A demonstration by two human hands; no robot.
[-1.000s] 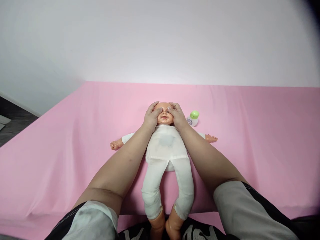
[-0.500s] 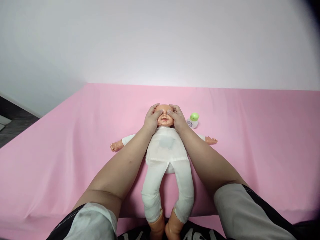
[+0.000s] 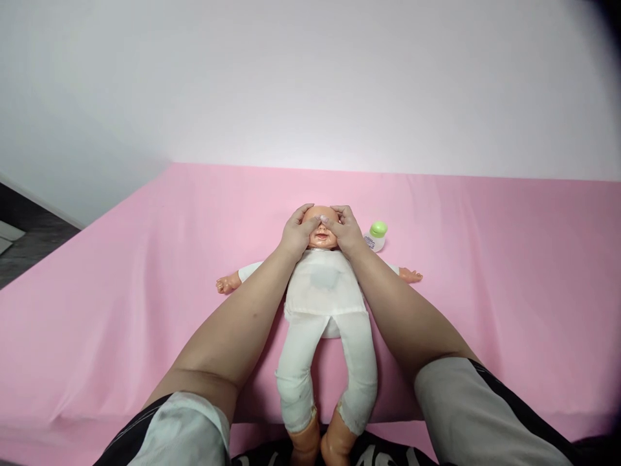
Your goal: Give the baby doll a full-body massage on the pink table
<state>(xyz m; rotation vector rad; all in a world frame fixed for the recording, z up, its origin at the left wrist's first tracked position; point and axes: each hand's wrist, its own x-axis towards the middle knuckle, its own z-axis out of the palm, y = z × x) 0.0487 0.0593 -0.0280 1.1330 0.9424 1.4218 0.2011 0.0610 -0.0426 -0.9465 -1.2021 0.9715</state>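
Doll point(image 3: 325, 288) is laid face-up on pink cloth point(image 3: 524, 285), legs pointed at the wearer, feet past the near edge. Doll's head is held between both hands: left hand point(image 3: 297, 232) and right hand point(image 3: 346, 231) are half-curled, fingers wrapped around the sides, thumbs laid over the eyes, tips nearly met at the nose bridge. Grip force can't be told. Green-capped bottle point(image 3: 377, 237) is placed just beside the right hand.

No text can be read. Print on the bottle point(image 3: 376, 241) is too small to make out, and pale shapes on the black cloth point(image 3: 383, 443) are cut off.
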